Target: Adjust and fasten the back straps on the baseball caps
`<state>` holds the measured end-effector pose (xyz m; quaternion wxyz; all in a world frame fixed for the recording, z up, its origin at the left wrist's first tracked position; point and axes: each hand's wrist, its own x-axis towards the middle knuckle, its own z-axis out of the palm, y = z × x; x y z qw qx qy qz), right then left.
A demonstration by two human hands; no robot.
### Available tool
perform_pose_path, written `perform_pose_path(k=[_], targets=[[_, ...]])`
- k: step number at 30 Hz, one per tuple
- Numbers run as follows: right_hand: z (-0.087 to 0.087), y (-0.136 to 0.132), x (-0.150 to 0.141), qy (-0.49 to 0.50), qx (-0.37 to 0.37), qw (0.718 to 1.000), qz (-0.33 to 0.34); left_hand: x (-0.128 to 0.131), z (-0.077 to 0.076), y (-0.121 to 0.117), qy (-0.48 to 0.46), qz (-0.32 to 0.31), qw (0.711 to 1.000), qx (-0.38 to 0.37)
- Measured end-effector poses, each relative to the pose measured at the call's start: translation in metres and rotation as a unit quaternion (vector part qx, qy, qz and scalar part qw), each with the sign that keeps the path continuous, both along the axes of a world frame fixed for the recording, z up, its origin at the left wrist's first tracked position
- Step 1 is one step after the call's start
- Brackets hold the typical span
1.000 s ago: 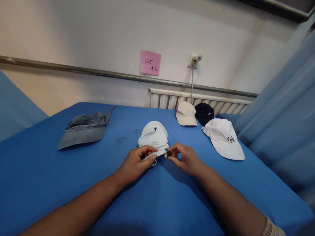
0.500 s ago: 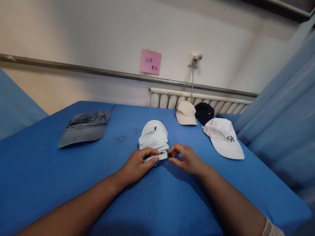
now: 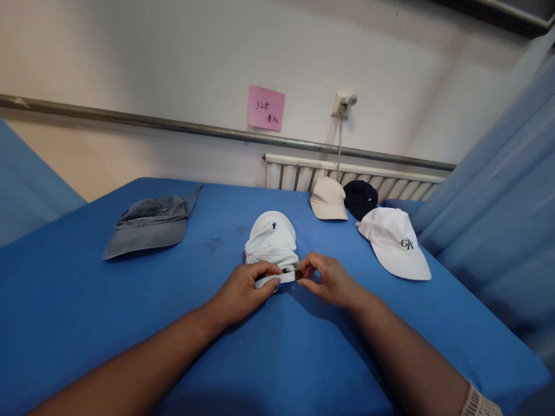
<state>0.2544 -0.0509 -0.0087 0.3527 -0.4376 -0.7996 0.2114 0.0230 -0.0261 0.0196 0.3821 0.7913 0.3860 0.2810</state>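
A white baseball cap (image 3: 272,240) with a small dark embroidered emblem lies on the blue-covered bed, its back strap towards me. Between thumb and fingers, my left hand (image 3: 245,289) pinches the pale strap (image 3: 285,278). My right hand (image 3: 325,278) grips the dark metal buckle (image 3: 298,275) at the strap's right end. The strap is stretched level between both hands, just in front of the cap's crown. My fingers cover parts of the strap and buckle.
A grey cap (image 3: 150,225) lies on the left of the blue sheet (image 3: 208,358). At right are a beige cap (image 3: 328,198), a black cap (image 3: 361,199) and a white lettered cap (image 3: 396,242). A radiator (image 3: 303,173) and metal rail (image 3: 195,129) run behind.
Almost nothing differs. The strap lies slightly straighter between my hands, which keep their hold on it and the buckle.
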Motion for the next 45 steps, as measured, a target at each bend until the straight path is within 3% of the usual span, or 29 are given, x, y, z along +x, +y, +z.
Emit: perform_pose_path(k=[16, 31, 45], targets=[[-0.002, -0.003, -0.006, -0.017, 0.050, 0.998, 0.019, 0.003, -0.009, 0.000, 0.014, 0.033, 0.999, 0.019], [-0.007, -0.001, -0.008, -0.027, 0.083, 0.996, 0.031, 0.008, -0.006, -0.002, -0.015, 0.056, 0.997, -0.050], [-0.003, -0.005, -0.015, -0.033, 0.089, 0.995, 0.035, 0.009, -0.007, -0.002, -0.016, 0.063, 0.996, -0.060]])
